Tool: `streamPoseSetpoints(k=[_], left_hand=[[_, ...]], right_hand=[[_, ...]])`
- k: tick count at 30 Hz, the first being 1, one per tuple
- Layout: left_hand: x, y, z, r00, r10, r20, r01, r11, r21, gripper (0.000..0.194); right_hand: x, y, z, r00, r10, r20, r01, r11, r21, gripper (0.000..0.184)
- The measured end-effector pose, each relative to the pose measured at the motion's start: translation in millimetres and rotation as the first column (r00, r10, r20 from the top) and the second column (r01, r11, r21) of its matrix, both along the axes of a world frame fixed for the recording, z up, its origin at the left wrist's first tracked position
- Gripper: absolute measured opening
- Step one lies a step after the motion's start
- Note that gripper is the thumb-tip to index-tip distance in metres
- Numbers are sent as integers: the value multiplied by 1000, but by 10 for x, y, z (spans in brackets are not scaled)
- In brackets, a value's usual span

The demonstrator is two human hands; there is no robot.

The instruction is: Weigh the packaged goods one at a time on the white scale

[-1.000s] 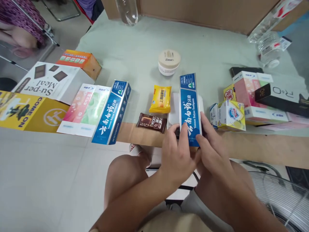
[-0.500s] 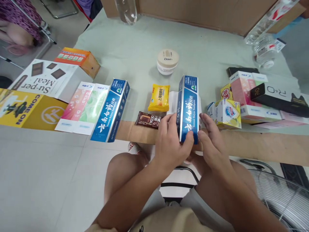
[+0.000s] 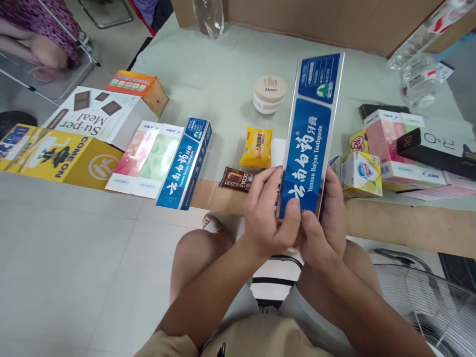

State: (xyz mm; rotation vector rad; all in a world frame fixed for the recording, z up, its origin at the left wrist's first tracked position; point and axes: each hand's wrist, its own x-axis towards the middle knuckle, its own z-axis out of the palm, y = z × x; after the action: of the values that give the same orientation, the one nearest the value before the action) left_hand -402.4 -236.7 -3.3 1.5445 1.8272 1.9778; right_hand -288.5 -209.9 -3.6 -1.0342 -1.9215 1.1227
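A blue toothpaste box [image 3: 310, 134] is held up in front of me, its far end tilted up off the table. My left hand [image 3: 269, 213] grips its near left edge, thumb on the printed face. On the near right edge my right hand [image 3: 323, 223] closes round it, thumb on the front and fingers behind. Just left of my left hand lies a brown cocoa bar [image 3: 236, 178]. Beyond it is a yellow soap packet [image 3: 256, 146]. Part of a white item [image 3: 278, 151] shows behind the box. A Dove jar [image 3: 269, 94] stands farther back.
At left are another blue toothpaste box [image 3: 184, 163], pink-green boxes [image 3: 147, 156], a white Su-per Meal box [image 3: 100, 114], a yellow box [image 3: 59, 153] and an orange box [image 3: 137, 89]. A yellow soap box [image 3: 361, 173] and black box [image 3: 435, 148] lie right. Clear bottles [image 3: 208, 17] stand behind.
The toothpaste box has been lifted off the table and its far end raised toward me. My right hand has closed onto its right edge. The view has shifted slightly.
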Motion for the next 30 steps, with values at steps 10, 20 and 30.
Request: streamPoseSetpoints(k=[10,20,30], left_hand=[[-1446,-368,117,995,100,30,-101,993,55,40],[-1679,-518,154,902,409,137,-327,855,-403,17],[-1696,-499,123,948,317,-22,-260,735,-626,32]], right_hand=[[-516,-435,-135,931,259,-256,-305,939,-160,67],[-1108,-497,-339,976,185,-116,-208,952,-224,53],[-1152,-502,-245,937,321,135,-316,947,-58,58]])
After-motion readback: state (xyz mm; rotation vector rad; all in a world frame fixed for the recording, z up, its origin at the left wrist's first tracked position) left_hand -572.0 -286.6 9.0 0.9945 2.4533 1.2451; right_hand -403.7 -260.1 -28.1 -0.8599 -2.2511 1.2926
